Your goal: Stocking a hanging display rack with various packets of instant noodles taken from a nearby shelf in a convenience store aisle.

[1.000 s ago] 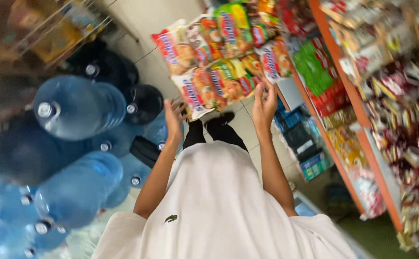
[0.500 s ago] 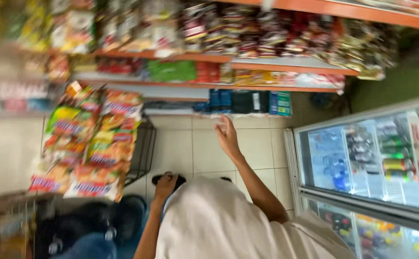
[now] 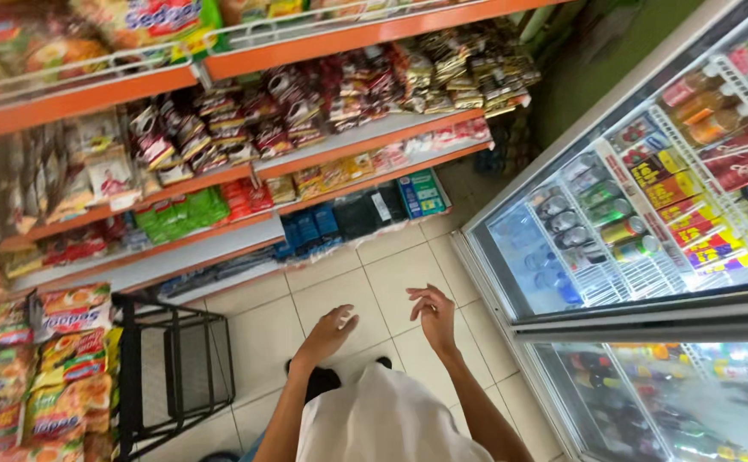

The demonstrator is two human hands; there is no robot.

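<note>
- Fingers of the left hand [image 3: 329, 332] are loosely spread and hold nothing, above the tiled floor [image 3: 352, 287].
- Right hand [image 3: 433, 316] just beside it: fingers curled apart, also empty.
- Black wire rack [image 3: 173, 368] stands left of the left hand; a glass-door drinks fridge [image 3: 647, 231] stands to the right.
</note>
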